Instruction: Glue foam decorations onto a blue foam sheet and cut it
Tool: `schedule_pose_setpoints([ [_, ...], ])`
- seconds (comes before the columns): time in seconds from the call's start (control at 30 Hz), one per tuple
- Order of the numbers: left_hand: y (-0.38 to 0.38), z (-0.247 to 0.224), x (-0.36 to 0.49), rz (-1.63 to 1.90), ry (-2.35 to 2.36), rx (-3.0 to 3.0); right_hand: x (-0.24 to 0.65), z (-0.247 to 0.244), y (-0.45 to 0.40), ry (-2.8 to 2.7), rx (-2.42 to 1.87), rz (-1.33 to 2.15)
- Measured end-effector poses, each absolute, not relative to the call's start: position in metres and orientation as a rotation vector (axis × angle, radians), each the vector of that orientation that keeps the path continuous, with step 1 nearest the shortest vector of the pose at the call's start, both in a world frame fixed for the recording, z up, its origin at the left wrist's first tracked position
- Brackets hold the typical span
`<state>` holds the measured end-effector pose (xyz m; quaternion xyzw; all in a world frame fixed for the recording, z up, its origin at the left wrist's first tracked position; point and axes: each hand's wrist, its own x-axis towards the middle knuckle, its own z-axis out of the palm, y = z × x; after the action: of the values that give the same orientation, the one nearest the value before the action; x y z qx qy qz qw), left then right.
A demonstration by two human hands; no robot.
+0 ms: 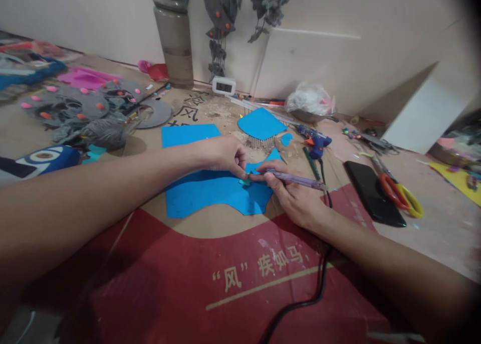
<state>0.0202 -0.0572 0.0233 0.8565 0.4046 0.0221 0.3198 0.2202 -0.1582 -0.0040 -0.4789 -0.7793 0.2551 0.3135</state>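
My left hand [227, 156] is closed, its fingertips pinched together at a small teal piece [245, 182] over a large blue sheet [210, 193] with a curved cut edge. The sheet looks like craft foam or felt. My right hand [291, 198] is wrapped round a slim purple pen [296, 178], which points left. Its index fingertip meets my left fingertips at the teal piece, so the exact contact is hidden. Behind the hands lies a second blue piece [261, 123] with a rounded outline, resting on a bristled thing [262, 142]. A small blue scrap [286, 139] is beside it.
To the right are a blue glue gun [319, 144] with a black cable [319, 289], a black phone [372, 193] and scissors [404, 196]. A tall bottle [175, 48] and a small clock [224, 86] stand behind. Grey decorated pieces [82, 106] lie left on the cardboard [180, 284].
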Motion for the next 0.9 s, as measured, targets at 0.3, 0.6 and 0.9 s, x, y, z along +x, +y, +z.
schedule_pose_setpoints([
  [0.3, -0.056, 0.026, 0.024, -0.006, 1.106, 2.27, 0.224, 0.001, -0.166, -1.98, -1.145, 0.467],
  [0.6, -0.053, 0.022, 0.022, 0.014, 1.048, 2.259, 0.206, 0.005, -0.165, -1.983, -1.157, 0.669],
  [0.9, -0.052, 0.023, 0.022, 0.007, 1.043, 2.3, 0.199, -0.004, -0.161, -2.096, -1.141, 0.535],
])
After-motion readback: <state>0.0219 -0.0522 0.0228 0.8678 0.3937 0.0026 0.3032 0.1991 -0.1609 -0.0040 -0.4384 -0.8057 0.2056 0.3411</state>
